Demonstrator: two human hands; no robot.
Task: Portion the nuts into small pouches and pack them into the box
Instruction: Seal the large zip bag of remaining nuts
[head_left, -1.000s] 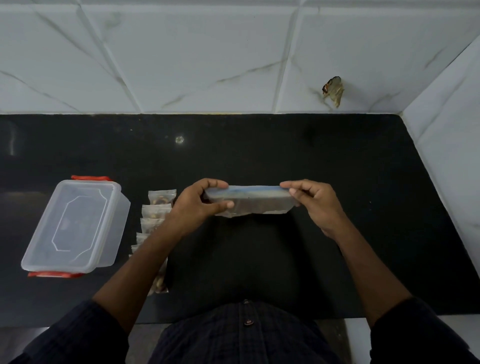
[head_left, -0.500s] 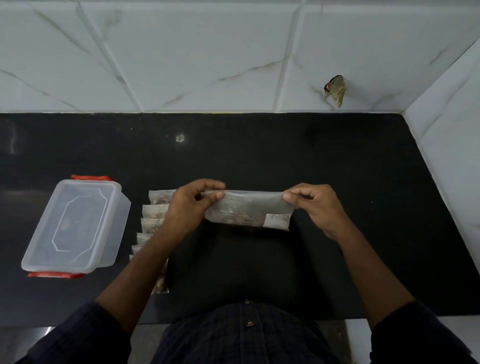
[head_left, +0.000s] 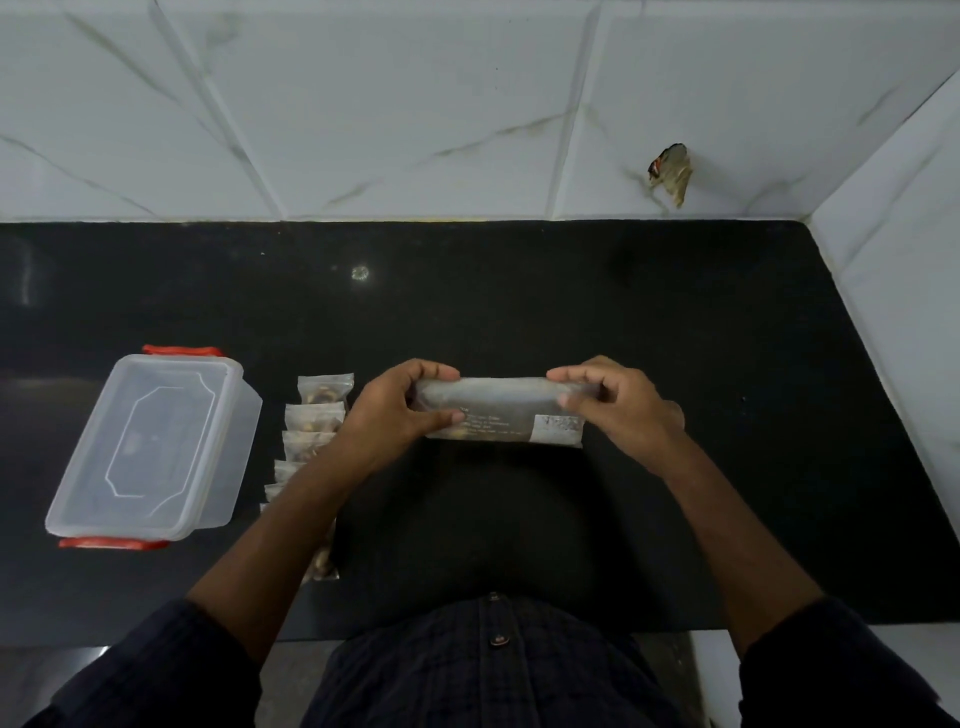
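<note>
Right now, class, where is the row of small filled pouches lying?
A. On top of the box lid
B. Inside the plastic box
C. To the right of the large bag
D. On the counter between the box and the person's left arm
D: the small pouches lie in a row on the black counter, just right of the lidded plastic box and partly under the left forearm.

You see a glossy black stone counter, a cloudy plastic box, clear plastic pouches, and polished marble-look wall tiles.
</note>
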